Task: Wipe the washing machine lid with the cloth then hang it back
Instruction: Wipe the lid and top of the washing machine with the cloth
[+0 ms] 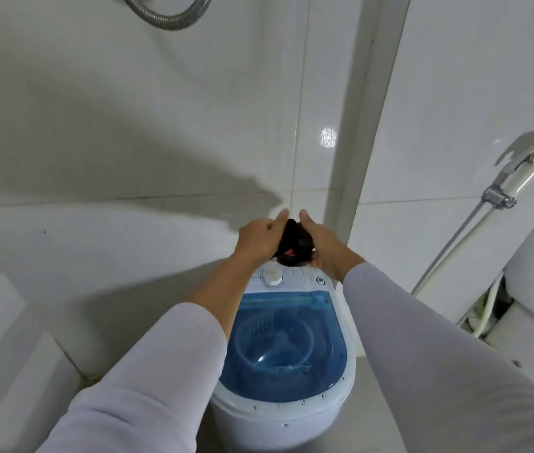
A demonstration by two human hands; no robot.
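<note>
Dark bunched cloth, largely hidden between the left hand and right hand, whose fingers grasp it above the rear of the washing machine, its translucent blue oval lid closed, panel markings illegible, white round knob behind.

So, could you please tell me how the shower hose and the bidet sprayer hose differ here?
The shower hose is thick, ribbed metal, curving in a loop at the top of the view; the bidet sprayer hose is thinner and smoother, running straight down from its sprayer on the right. Only a short piece of the shower hose shows, while the sprayer hose shows a long stretch. Both look silver-grey against white tiles.
</note>
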